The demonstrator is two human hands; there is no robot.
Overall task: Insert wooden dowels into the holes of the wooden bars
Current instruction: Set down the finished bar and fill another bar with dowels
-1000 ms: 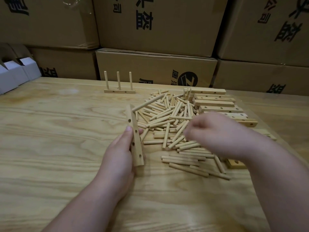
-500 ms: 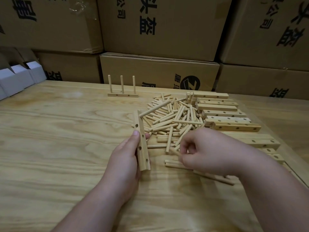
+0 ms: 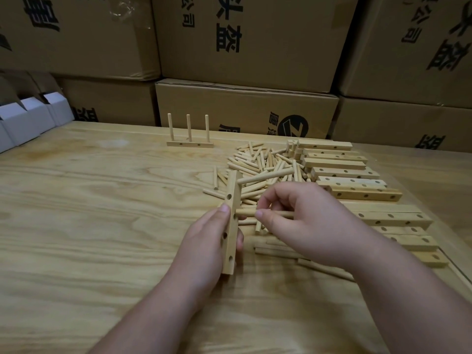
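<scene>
Two hands work over the table (image 3: 76, 213) in the head view, the only view we have. Our left hand (image 3: 204, 241) grips a wooden bar (image 3: 231, 226) and holds it nearly upright on its long edge, with the thumb on the left face and the other fingers behind it. On the left face of the bar we see four holes. One dowel (image 3: 265, 176) already sticks out from the upper end of the bar toward the right. Our right hand (image 3: 301, 223) pinches a second dowel (image 3: 245, 212) between thumb and forefinger; this dowel lies level and its left end meets the right side of the bar, near the middle. We cannot tell how deep it sits in the hole.

Behind the hands lies a pile of loose dowels (image 3: 263, 162), and to the right of it a row of more bars (image 3: 357, 190) lies flat on the table. Further back stands a finished bar (image 3: 190, 144) with three dowels upright in it. Cardboard boxes (image 3: 245, 111) rise behind the table, and white boxes (image 3: 28, 118) stand at the left edge.
</scene>
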